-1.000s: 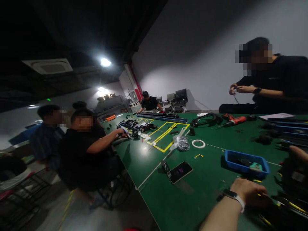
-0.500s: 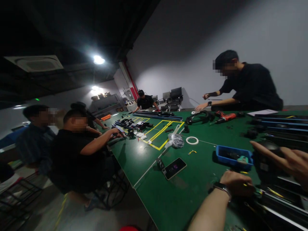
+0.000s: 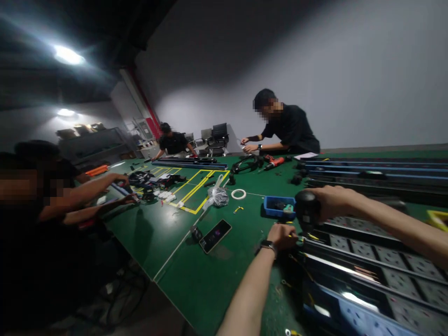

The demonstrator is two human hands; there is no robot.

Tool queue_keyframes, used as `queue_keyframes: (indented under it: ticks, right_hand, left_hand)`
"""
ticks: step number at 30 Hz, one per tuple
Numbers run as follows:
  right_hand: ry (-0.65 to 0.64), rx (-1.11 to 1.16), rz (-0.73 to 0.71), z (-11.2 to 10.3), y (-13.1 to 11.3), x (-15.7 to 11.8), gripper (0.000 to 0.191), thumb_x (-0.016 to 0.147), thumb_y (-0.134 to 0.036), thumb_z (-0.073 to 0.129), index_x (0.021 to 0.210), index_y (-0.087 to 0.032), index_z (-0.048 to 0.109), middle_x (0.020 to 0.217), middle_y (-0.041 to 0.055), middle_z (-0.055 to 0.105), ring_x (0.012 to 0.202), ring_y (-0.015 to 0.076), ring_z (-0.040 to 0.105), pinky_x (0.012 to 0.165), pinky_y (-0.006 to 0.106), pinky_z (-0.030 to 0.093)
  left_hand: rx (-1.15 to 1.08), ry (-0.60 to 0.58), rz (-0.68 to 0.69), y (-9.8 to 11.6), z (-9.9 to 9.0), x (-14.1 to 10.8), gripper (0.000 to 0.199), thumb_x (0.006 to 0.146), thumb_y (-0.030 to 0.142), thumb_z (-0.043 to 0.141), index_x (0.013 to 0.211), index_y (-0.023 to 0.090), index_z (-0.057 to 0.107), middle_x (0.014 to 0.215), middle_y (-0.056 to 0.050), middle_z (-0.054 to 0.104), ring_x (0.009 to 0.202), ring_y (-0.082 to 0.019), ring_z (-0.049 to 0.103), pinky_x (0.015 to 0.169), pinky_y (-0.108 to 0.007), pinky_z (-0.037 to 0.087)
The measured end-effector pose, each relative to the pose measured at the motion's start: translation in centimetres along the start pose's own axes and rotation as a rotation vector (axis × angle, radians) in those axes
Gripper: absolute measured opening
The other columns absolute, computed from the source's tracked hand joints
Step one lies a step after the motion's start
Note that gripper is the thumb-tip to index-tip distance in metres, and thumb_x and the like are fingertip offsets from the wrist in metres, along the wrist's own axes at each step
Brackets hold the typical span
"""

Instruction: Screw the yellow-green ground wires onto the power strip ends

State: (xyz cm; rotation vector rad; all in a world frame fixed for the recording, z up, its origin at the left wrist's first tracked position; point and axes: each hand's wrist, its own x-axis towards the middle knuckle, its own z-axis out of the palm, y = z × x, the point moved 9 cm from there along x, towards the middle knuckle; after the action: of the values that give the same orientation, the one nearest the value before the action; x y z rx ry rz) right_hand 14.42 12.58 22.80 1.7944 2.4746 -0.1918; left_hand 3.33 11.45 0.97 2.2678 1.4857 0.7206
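Observation:
My right hand (image 3: 329,201) is wrapped round a bulky black power drill (image 3: 308,209), held over the ends of long socket strips (image 3: 397,282) on the table's right side. How its tip meets the strip is hidden. Below and left of it, my left hand (image 3: 282,235), with a watch on the wrist, has its fingers closed at a strip end on a thin yellow-green wire (image 3: 297,239), only partly visible. Another short yellow wire (image 3: 311,237) lies by the strip end. A blue parts bin (image 3: 276,207) holding dark and teal items stands just beyond my hands.
A phone (image 3: 216,236), a white tape ring (image 3: 238,194), a plastic-wrapped bundle (image 3: 219,196) and a red drill (image 3: 275,163) lie on the green table (image 3: 241,275). Co-workers sit at the left edge and the far side. More long rails (image 3: 378,168) lie at right.
My view has swung to the right, so the socket strips show more fully. The right hand remains on the black drill, and the left stays at the strip end.

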Motion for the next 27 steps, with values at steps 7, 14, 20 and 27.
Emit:
queue_keyframes:
  ticks: [7,14,20,27]
  right_hand:
    - [-0.308,0.046,0.079,1.4,-0.7,-2.4,0.016,0.066,-0.024,0.08,0.081,-0.018,0.08,0.067,0.0025,0.069,0.068,0.0175,0.066,0.073,0.031,0.052]
    - [-0.219,0.027,0.136,1.7,0.1,-1.1,0.032,0.055,-0.037,0.086,0.081,-0.018,0.079,0.069,0.0033,0.068,0.073,0.0224,0.069,0.076,0.037,0.056]
    - [-0.395,0.08,0.036,2.7,-1.4,-1.3,0.042,0.058,-0.037,0.09,0.095,-0.02,0.08,0.079,0.0019,0.072,0.077,0.0197,0.069,0.08,0.034,0.056]
    - [-0.445,0.19,-0.136,2.6,-1.1,-1.1,0.06,0.061,-0.045,0.091,0.113,-0.018,0.078,0.106,0.0057,0.073,0.088,0.0192,0.068,0.077,0.031,0.057]
  left_hand:
    - [0.11,-0.067,0.007,0.5,0.6,-1.1,0.019,0.089,0.015,0.049,0.078,0.016,0.065,0.081,-0.005,0.07,0.073,-0.014,0.055,0.072,-0.025,0.036]
    - [0.119,-0.067,0.091,-0.7,1.8,-1.1,0.019,0.092,0.019,0.049,0.083,0.018,0.066,0.081,-0.004,0.069,0.074,-0.013,0.058,0.071,-0.023,0.035]
    - [0.082,-0.058,0.057,-0.4,1.2,-1.2,0.016,0.091,0.019,0.052,0.082,0.018,0.066,0.08,-0.002,0.069,0.072,-0.011,0.057,0.07,-0.022,0.034]
    - [0.107,-0.101,0.013,-0.4,1.3,-1.2,0.016,0.09,0.019,0.053,0.083,0.018,0.067,0.083,-0.004,0.071,0.073,-0.012,0.057,0.07,-0.022,0.032]
